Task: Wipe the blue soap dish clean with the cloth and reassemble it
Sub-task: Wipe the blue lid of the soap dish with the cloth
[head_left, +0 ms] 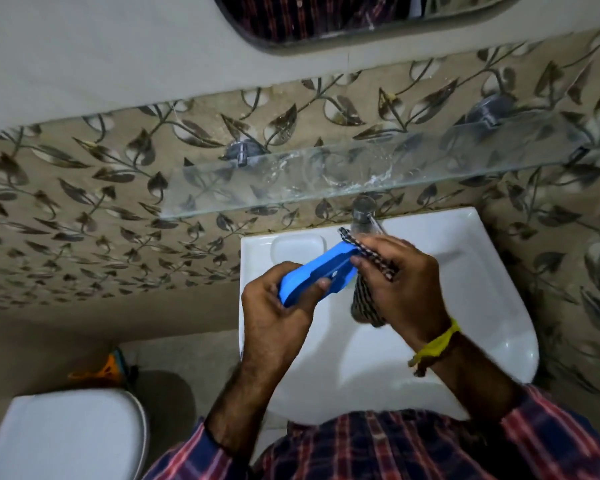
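Observation:
The blue soap dish (317, 273) is held tilted above the white sink (465, 271), with its long side toward me. My left hand (278, 313) grips its near end, thumb across the side. My right hand (402, 285) presses a dark checked cloth (368, 303) against the dish's far end. Part of the cloth hangs down below that hand and a corner sticks out above it. I cannot tell whether the dish is in one piece or two.
A metal tap (364, 216) stands at the back of the sink, right behind my hands. A glass shelf (257, 188) juts from the leaf-patterned wall above it. A white toilet lid (66, 434) is at the lower left, and a mirror (326, 19) hangs overhead.

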Tool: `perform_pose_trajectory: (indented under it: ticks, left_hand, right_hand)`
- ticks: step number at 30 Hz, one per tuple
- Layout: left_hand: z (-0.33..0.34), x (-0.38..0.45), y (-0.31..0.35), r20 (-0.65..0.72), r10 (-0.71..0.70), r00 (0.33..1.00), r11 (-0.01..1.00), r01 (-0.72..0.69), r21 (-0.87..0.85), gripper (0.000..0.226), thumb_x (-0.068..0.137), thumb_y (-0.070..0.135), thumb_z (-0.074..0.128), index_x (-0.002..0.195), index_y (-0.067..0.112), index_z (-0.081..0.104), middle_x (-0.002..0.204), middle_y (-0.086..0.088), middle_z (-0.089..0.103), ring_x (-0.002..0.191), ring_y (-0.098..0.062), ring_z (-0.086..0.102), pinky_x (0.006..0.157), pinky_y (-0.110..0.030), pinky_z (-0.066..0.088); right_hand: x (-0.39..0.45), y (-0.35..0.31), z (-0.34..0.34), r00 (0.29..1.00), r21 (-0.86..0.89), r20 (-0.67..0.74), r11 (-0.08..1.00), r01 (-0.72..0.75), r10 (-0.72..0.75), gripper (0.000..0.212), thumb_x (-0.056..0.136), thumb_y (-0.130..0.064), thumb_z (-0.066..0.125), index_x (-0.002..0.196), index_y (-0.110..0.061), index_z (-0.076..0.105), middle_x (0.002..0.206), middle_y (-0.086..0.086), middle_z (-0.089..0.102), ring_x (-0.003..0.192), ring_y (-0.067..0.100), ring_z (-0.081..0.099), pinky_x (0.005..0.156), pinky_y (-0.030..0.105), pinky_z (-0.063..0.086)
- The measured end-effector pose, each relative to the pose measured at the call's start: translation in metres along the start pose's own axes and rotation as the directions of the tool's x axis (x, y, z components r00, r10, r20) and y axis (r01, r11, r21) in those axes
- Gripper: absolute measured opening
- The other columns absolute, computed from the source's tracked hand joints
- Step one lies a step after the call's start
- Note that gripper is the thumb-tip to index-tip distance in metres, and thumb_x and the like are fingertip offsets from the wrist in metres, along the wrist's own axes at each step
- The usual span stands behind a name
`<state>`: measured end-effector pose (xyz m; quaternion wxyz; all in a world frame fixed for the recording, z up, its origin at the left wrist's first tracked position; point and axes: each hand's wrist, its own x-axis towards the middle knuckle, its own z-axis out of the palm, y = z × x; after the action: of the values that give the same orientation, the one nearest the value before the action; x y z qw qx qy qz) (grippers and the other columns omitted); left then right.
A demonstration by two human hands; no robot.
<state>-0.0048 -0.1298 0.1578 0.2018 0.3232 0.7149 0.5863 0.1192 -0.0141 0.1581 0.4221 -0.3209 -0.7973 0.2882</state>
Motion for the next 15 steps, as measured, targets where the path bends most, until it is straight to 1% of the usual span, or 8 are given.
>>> perform_pose_trajectory:
  ticks: [2,3,4,6,8,11,13,15]
  left_hand:
    - [0.001,-0.002,-0.001,0.050,-0.100,0.994,0.989,0.105,-0.102,0.011,0.078,0.020,0.082,0.081,0.018,0.072,0.068,-0.009,0.063,0.061,-0.014,0.056,0.055,-0.030,0.047]
    - [0.001,-0.002,-0.001,0.096,-0.137,0.986,0.983,0.148,-0.113,0.012,0.079,0.014,0.082,0.079,0.014,0.070,0.068,-0.009,0.063,0.061,-0.015,0.057,0.055,-0.029,0.047]
    - [0.001,-0.002,-0.002,0.146,-0.151,0.978,0.984,0.163,-0.071,0.013,0.080,0.009,0.082,0.078,0.012,0.069,0.069,-0.007,0.065,0.061,-0.015,0.059,0.055,-0.030,0.049]
    - [0.004,0.002,-0.001,0.220,-0.144,0.965,0.987,0.123,0.105,0.013,0.080,0.009,0.082,0.081,0.013,0.070,0.073,-0.004,0.072,0.064,-0.019,0.065,0.059,-0.037,0.055]
    - [0.010,0.006,0.005,0.205,-0.130,0.970,0.973,0.086,0.213,0.013,0.080,0.015,0.082,0.086,0.018,0.071,0.075,-0.002,0.074,0.069,-0.023,0.071,0.067,-0.044,0.060]
    - [0.015,0.010,0.013,0.115,-0.079,0.990,0.988,0.063,0.141,0.013,0.082,0.019,0.081,0.084,0.021,0.068,0.074,0.000,0.072,0.069,-0.025,0.070,0.068,-0.047,0.060]
    - [0.013,0.009,0.012,0.097,-0.010,0.995,0.996,0.001,0.095,0.013,0.080,0.022,0.078,0.080,0.021,0.065,0.070,-0.003,0.068,0.067,-0.031,0.065,0.063,-0.047,0.056]
    - [0.011,0.005,0.008,0.102,-0.008,0.995,0.998,0.001,0.068,0.014,0.079,0.024,0.074,0.080,0.015,0.064,0.071,-0.014,0.066,0.070,-0.042,0.061,0.064,-0.052,0.054]
  right_hand:
    - [0.006,0.003,-0.004,0.990,0.100,0.007,0.985,-0.139,0.139,0.029,0.080,0.003,0.073,0.106,-0.010,0.075,0.101,-0.009,0.069,0.094,0.006,0.067,0.091,0.036,0.054]
    - [0.009,0.002,-0.006,0.993,0.080,0.021,0.989,-0.121,0.120,0.028,0.080,0.004,0.072,0.103,-0.011,0.076,0.098,-0.008,0.071,0.091,0.008,0.068,0.089,0.036,0.055]
    - [0.010,0.000,-0.008,0.997,0.029,0.041,0.998,-0.062,0.060,0.027,0.079,0.005,0.071,0.100,-0.011,0.076,0.096,-0.005,0.073,0.089,0.013,0.069,0.086,0.036,0.055]
    - [0.012,-0.008,-0.009,0.986,-0.130,0.110,0.982,0.139,-0.125,0.029,0.077,0.006,0.064,0.098,-0.010,0.076,0.097,0.004,0.076,0.087,0.025,0.069,0.083,0.034,0.052]
    - [0.015,-0.017,-0.007,0.955,-0.218,0.161,0.935,0.281,-0.250,0.035,0.077,0.003,0.055,0.101,-0.011,0.076,0.100,0.006,0.075,0.086,0.031,0.067,0.081,0.036,0.050]
    - [0.017,-0.026,-0.005,0.930,-0.237,0.113,0.900,0.366,-0.349,0.038,0.081,-0.004,0.049,0.107,-0.014,0.074,0.106,0.006,0.073,0.083,0.031,0.062,0.076,0.037,0.050]
    - [0.017,-0.019,-0.007,0.941,-0.214,0.062,0.917,0.337,-0.332,0.038,0.082,0.002,0.052,0.110,-0.013,0.073,0.108,0.006,0.074,0.087,0.028,0.062,0.079,0.036,0.050]
    - [0.012,-0.010,-0.007,0.979,-0.129,0.025,0.970,0.205,-0.203,0.034,0.080,0.009,0.064,0.107,-0.010,0.074,0.106,0.006,0.075,0.095,0.026,0.068,0.087,0.036,0.051]
